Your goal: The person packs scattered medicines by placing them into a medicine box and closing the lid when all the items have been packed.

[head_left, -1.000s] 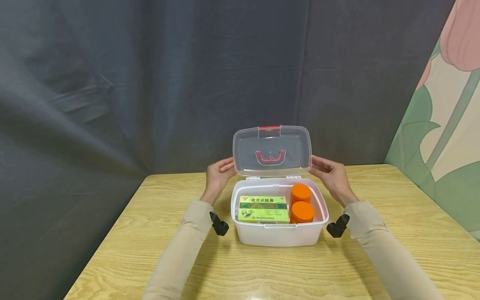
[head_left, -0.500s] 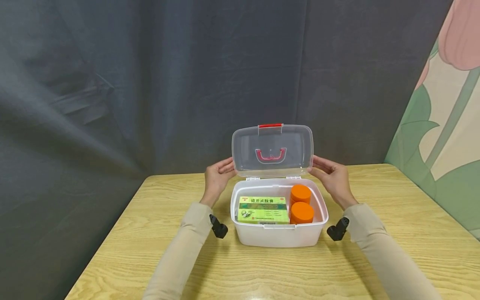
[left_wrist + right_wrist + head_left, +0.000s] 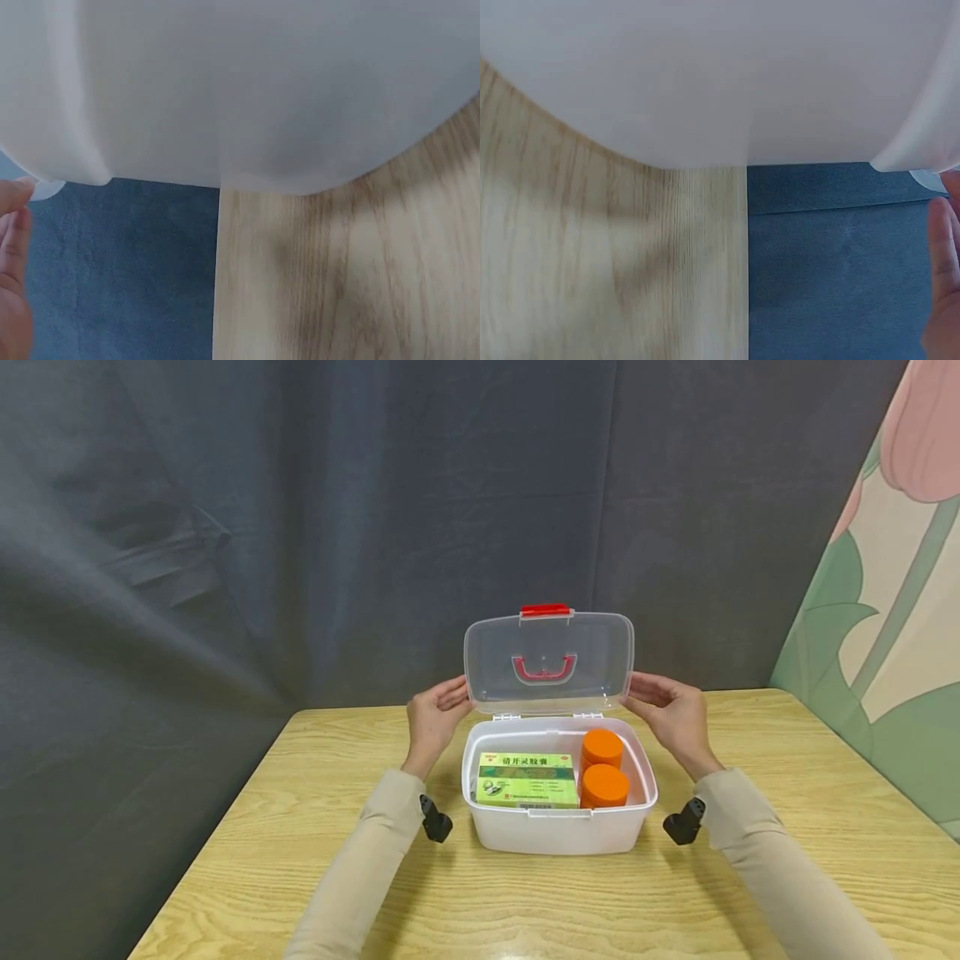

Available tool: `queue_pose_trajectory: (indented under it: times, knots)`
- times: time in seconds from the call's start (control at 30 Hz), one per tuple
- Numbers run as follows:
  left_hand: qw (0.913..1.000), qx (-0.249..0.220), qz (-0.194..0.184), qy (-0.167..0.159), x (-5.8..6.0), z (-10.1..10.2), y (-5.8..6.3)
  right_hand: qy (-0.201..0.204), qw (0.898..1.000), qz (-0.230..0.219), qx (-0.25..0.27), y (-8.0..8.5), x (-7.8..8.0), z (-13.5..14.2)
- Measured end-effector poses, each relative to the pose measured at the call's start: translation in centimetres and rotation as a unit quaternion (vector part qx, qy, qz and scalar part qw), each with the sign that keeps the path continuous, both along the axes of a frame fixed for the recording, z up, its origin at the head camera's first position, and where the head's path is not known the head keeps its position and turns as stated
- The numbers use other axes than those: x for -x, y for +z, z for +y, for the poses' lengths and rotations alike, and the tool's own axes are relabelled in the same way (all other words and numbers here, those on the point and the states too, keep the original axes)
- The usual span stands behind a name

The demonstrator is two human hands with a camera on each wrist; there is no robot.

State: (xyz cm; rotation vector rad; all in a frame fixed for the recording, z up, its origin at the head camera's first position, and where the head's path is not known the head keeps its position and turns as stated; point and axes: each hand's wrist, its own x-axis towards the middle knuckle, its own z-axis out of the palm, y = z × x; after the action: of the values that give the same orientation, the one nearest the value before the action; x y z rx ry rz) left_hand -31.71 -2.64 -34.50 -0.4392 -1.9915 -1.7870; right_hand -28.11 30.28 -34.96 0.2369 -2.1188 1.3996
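Observation:
In the head view, a white plastic box (image 3: 555, 832) stands on the table with its clear lid (image 3: 495, 647) raised upright on the back hinges. The lid carries a red latch (image 3: 545, 610) at its top edge and a red handle (image 3: 543, 674). My left hand (image 3: 433, 720) holds the lid's lower left edge with its fingertips. At the lower right edge, my right hand (image 3: 673, 718) pinches the lid between thumb and fingers. A green medicine carton (image 3: 527, 779) lies inside the box, beside two orange-capped jars (image 3: 604, 785) at the right.
The wooden table (image 3: 315, 827) extends around the box on both sides. A dark curtain (image 3: 375, 527) hangs close behind the table's back edge. To the right stands a wall (image 3: 900, 693) with a painted flower. Both wrist views show the box side large and near.
The lid has tilted a little forward toward me, and its red latch now shows above the top edge. My right hand has shifted slightly right with it. Box and contents have stayed put.

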Motion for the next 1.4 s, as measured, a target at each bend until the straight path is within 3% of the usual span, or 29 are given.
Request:
queue_pose_trajectory:
  times: [0.13,0.27,0.4,0.53,0.67,0.8,0.97,1.13,1.23,1.4]
  knots:
    - [0.9995,0.002,0.031,0.003,-0.1,-0.2,-0.2,-0.006,1.000,0.005,-0.014,0.2,-0.2,-0.1]
    - [0.9984,-0.007,0.055,-0.008,-1.4,-0.2,0.6,-0.005,1.000,0.004,-0.026,1.3,-1.4,-0.8]
    - [0.9975,-0.007,0.070,-0.006,-1.1,-0.3,0.2,0.002,1.000,0.014,-0.022,1.4,-1.5,-0.7]
    - [0.9975,-0.006,0.071,0.002,-0.3,-0.4,-0.4,0.011,0.999,0.034,-0.004,0.4,-0.6,0.0]
    - [0.9971,-0.008,0.076,0.001,-1.4,-0.3,0.4,0.015,0.999,0.041,-0.014,0.5,-0.8,-0.1]
    - [0.9953,0.003,0.096,0.009,-2.8,-0.2,1.5,0.002,0.998,0.036,-0.060,1.1,-1.2,-0.3]
    - [0.9906,0.027,0.130,0.034,-2.7,-0.3,1.7,-0.024,0.994,0.025,-0.105,1.7,-1.4,-0.7]
    - [0.9890,0.051,0.124,0.063,-1.5,-0.3,1.9,-0.040,0.993,0.009,-0.107,2.3,-1.8,-1.0]
    - [0.9884,0.064,0.114,0.077,-1.5,-0.1,3.0,-0.043,0.994,0.007,-0.102,2.7,-1.8,-1.1]
    - [0.9941,0.057,0.049,0.078,-2.1,0.1,5.0,-0.030,0.995,0.000,-0.090,3.9,-1.8,-1.0]
